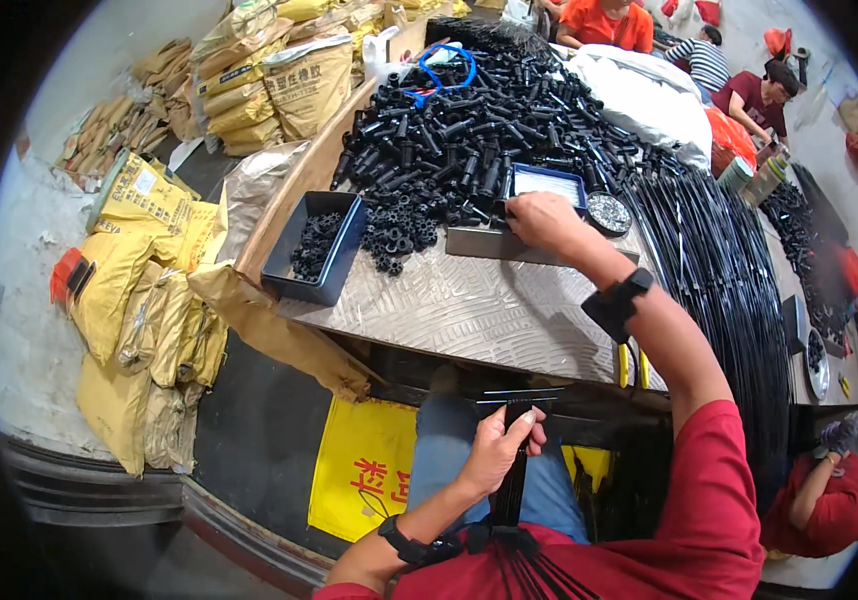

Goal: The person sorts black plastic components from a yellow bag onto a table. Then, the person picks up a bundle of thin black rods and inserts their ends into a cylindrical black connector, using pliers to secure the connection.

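- Left hand [499,450]: thumb and fingers closed around a bundle of thin black rods [511,492], held over the lap, off the near edge of the worktable [479,310]; a few rods lie crosswise at its upper end.
- Right hand [547,217]: fingers bent and close together at the rim of a narrow metal box [514,246]; whether they grip anything cannot be told.
- Just behind that hand: a shallow blue tray [581,192]; to its right, a round tin [609,214] of small silvery pieces.
- Near-left corner of the worktable: a rectangular dark bin [304,289] containing small black parts, with black ring-shaped pieces [389,232] loose beside it.
- Toward the far edge: a heap of black tubular parts [469,125], a blue loop [449,72] lying on it.
- Right edge: many long black rods [714,285] side by side.
- Near-right corner: a yellow-handled tool [625,366].
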Motion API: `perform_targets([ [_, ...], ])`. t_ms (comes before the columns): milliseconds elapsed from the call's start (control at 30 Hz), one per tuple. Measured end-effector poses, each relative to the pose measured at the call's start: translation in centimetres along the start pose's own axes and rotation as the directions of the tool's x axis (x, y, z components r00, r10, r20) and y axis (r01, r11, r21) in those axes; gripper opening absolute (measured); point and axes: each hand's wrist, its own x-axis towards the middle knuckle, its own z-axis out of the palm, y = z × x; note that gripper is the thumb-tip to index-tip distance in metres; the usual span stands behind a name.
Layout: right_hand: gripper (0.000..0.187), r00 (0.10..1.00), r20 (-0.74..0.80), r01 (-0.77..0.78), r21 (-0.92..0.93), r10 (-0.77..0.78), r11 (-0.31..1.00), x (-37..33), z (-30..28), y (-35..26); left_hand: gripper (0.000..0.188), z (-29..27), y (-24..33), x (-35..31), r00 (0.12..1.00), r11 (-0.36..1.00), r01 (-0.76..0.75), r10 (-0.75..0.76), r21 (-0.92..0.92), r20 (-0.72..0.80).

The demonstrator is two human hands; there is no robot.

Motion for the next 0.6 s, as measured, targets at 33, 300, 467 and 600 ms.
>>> perform_targets([
  [33, 0.011, 0.993, 0.097, -0.056, -0.124, 0.069, 0.991, 0.2, 0.1, -0.7, 0.020, 0.0, 0.0, -0.2, 1.000, 1.000, 0.001, 0.000, 0.005, -0.008],
  [300, 0.029, 0.992, 0.105, -0.058, -0.129, 0.072, 0.990, -0.4, -3.5, -1.7, 0.020, 0.1, -0.6, -1.1, 0.999, 0.999, -0.011, 0.012, 0.037, -0.039],
  [467, 0.021, 0.970, -0.163, -0.113, 0.355, 0.180, 0.928, -7.4, -11.8, -4.9, 0.023, 0.8, 0.3, -0.9, 0.995, 0.993, -0.091, 0.094, 0.071, -0.043],
  [600, 0.011, 0.901, -0.019, -0.221, 0.840, 0.434, 0.495, -16.4, -13.4, -8.9, 0.029, 0.3, -0.2, -0.8, 0.991, 0.987, -0.136, 0.136, -0.085, -0.005],
])
